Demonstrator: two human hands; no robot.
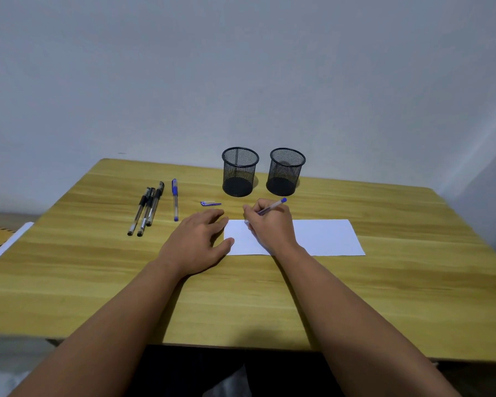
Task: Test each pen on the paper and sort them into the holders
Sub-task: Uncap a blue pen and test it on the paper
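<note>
Our left hand point(196, 242) lies flat, fingers spread, on the worktop point(98, 267) — our right hand point(271, 224) grips a blue pen point(272, 207) on the paper point(327, 237).

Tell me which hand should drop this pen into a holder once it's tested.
Probably the right hand: it already holds the pen, and both holders stand just beyond it. The left hand lies flat, steadying the paper.

Table point(355, 296): yellow-tan wood grain. Paper point(324, 237): plain white. Two holders point(239, 171) point(285, 171): black mesh. Held pen point(272, 207): blue cap end. Capped pen point(175, 199), 10 o'clock: blue. Pen cluster point(146, 209): black, clear. Wall point(241, 67): grey-white.
</note>
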